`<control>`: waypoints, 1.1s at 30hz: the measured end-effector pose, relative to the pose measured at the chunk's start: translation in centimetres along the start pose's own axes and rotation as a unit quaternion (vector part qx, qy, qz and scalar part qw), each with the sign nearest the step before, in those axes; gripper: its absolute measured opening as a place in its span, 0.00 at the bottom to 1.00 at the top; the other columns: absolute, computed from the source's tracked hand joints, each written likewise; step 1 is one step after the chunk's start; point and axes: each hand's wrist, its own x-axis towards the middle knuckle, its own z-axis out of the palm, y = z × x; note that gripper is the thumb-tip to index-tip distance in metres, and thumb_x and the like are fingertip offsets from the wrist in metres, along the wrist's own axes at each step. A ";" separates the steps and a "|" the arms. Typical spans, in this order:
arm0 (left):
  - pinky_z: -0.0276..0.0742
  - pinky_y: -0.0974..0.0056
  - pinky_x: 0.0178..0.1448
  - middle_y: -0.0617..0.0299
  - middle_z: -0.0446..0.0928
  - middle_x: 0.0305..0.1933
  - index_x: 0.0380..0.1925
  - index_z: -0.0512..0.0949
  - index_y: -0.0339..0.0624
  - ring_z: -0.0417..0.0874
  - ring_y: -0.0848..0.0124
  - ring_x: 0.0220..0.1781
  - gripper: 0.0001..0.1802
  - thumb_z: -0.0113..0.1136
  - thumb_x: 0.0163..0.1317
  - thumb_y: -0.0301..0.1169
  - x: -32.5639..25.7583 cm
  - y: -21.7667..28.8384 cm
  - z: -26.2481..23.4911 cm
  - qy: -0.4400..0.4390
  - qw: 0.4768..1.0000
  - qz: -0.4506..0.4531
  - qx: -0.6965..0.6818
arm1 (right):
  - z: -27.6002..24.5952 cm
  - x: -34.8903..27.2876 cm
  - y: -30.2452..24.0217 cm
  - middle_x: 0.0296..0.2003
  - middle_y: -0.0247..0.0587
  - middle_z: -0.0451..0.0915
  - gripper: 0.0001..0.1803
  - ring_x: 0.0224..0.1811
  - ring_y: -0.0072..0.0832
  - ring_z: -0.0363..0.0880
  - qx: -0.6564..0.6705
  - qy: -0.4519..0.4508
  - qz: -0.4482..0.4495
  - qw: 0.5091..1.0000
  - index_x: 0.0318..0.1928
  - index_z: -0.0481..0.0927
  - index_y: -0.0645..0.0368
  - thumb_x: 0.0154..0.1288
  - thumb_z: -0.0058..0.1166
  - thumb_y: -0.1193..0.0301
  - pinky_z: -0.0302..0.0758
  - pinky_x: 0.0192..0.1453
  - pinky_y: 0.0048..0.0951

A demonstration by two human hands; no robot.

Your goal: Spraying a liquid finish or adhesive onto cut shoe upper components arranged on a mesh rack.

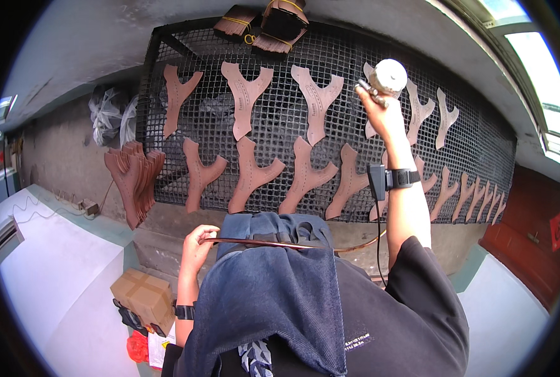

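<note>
Brown leather cutout (380,135) partly behind right forearm; spray gun (383,80) nozzle hidden; bundled pieces (273,22) cut by top edge.

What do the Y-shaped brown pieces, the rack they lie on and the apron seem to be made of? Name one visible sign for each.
Y-shaped brown pieces: probably leather or leather-like sheet, matte reddish-brown, flat-cut with stitch-like dotted lines.
Rack: metal wire mesh, dark, an open square grid in a dark frame.
Apron: denim-like woven cloth, dull blue, folding softly with seamed edges.

Mesh rack (280,119) crowded with leather pieces (246,97); narrow gaps between.
</note>
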 end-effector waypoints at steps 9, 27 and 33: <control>0.68 0.76 0.36 0.73 0.78 0.29 0.45 0.82 0.38 0.73 0.85 0.31 0.09 0.61 0.70 0.30 -0.4 0.7 0.2 0.009 1.000 -0.003 0.003 | -1.0 0.2 -2.3 0.29 0.46 0.85 0.22 0.33 0.29 0.86 0.076 0.067 -0.107 0.989 0.41 0.87 0.58 0.67 0.62 0.50 0.79 0.42 0.32; 0.66 0.75 0.35 0.72 0.77 0.30 0.44 0.81 0.37 0.71 0.85 0.30 0.08 0.58 0.67 0.23 0.5 -0.8 -2.7 -0.054 0.997 0.038 0.037 | 0.2 -12.8 -0.7 0.24 0.43 0.82 0.22 0.26 0.29 0.80 0.042 -0.035 -0.008 0.998 0.33 0.85 0.61 0.66 0.63 0.52 0.76 0.37 0.32; 0.66 0.75 0.35 0.72 0.78 0.30 0.44 0.81 0.37 0.71 0.85 0.31 0.08 0.58 0.66 0.21 -0.5 -2.5 -4.1 -0.060 0.996 0.069 0.020 | 2.1 -14.8 -3.3 0.26 0.45 0.83 0.21 0.28 0.30 0.82 0.080 -0.020 -0.055 0.995 0.39 0.86 0.60 0.66 0.63 0.52 0.77 0.38 0.32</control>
